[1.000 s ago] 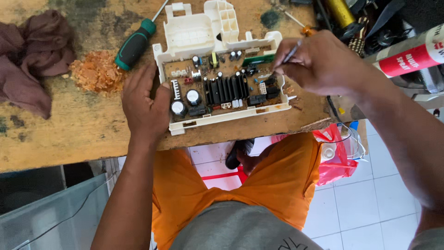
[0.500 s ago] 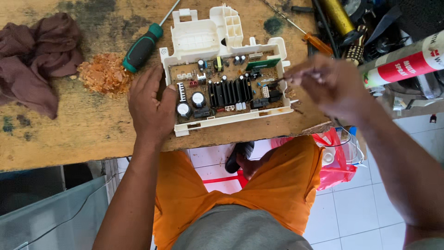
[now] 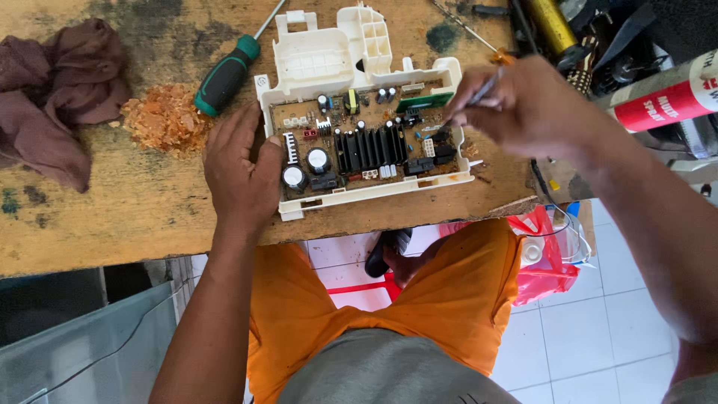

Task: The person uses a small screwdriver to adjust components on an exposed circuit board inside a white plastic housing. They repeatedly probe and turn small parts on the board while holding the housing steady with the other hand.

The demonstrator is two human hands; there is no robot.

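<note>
Circuit board (image 3: 366, 146) sits in its white tray (image 3: 321, 56) at the bench's near edge; our left hand (image 3: 241, 168) presses flat, open, on its left end; our right hand (image 3: 523, 108) pinches a thin tool (image 3: 485, 88); a slip could gouge components.

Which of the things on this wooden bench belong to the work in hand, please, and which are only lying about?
In use:
- brown circuit board in its white plastic housing, steadied by the left hand
- thin metal tool, pinched in the right hand over the board's right end

Lying about:
- green-handled screwdriver
- crumpled brown cloth
- heap of orange crumbs
- red and white spray can
</note>
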